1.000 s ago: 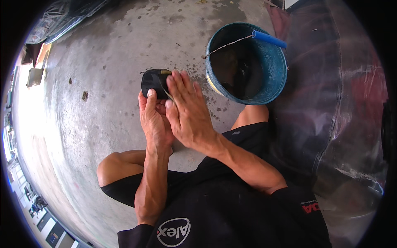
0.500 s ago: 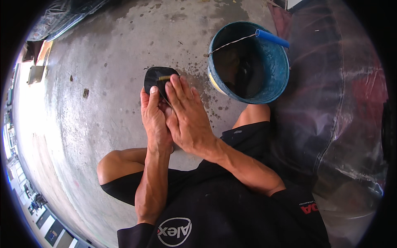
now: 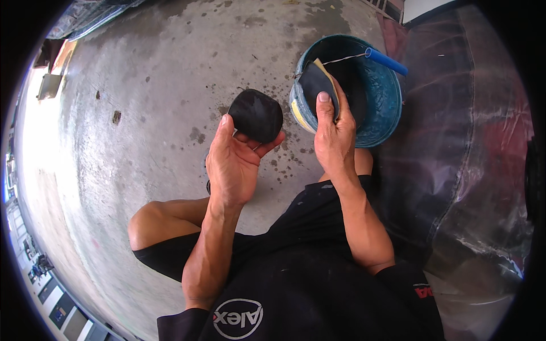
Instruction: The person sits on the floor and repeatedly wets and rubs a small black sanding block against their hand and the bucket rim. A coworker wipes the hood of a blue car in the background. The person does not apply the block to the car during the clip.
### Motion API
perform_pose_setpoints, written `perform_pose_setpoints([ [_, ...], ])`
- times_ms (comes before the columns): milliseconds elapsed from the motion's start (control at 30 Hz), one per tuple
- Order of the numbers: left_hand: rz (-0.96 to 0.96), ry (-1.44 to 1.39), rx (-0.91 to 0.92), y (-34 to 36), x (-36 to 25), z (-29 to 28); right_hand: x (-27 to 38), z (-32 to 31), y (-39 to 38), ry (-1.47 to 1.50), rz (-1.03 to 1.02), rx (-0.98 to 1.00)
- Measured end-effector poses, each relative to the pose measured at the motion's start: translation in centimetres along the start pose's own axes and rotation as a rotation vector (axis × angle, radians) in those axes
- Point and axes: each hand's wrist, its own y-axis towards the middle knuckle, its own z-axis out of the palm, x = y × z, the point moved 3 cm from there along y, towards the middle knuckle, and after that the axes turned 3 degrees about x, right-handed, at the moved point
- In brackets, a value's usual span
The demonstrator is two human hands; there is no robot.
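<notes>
A rounded black piece [image 3: 257,115] with a smooth, partly damp-looking face rests in my left hand [image 3: 234,165]. My thumb is at its left edge, and the fingers support it from below. To the right, my right hand [image 3: 336,136] grips a bent sheet of sandpaper [image 3: 319,85], dark on one face and tan on the other. The thumb presses the dark face while the fingers lie behind the sheet. This hand and the sandpaper are over the left part of a blue bucket [image 3: 382,108], covering some of its opening.
The bucket has a wire handle with a blue tube grip [image 3: 387,61]. Wet spots mark the concrete floor [image 3: 153,125]. Dark plastic sheeting [image 3: 438,131] spreads along the right side. My bent knee [image 3: 151,224] is at the lower left.
My hands have moved apart. The right hand has gone right to the bucket with the sandpaper, and the black piece in my left hand now shows its broad face.
</notes>
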Motion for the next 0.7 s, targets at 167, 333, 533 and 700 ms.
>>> perform_pose_setpoints([
  [167,0.047,-0.015,-0.060,1.0,1.5,-1.3,2.7,2.9,-5.8,-0.543,-0.407,0.363],
  [333,0.041,0.085,-0.134,0.2,2.1,-1.0,2.2,3.6,-4.2,-0.672,-0.330,0.433],
  [533,0.033,0.190,-0.027,0.0,2.4,-2.6,0.4,4.4,-3.5,-0.545,-0.386,0.318],
  [700,0.130,0.220,-0.115,-0.5,1.1,-0.9,-2.2,-0.5,3.8,0.110,0.242,0.359],
])
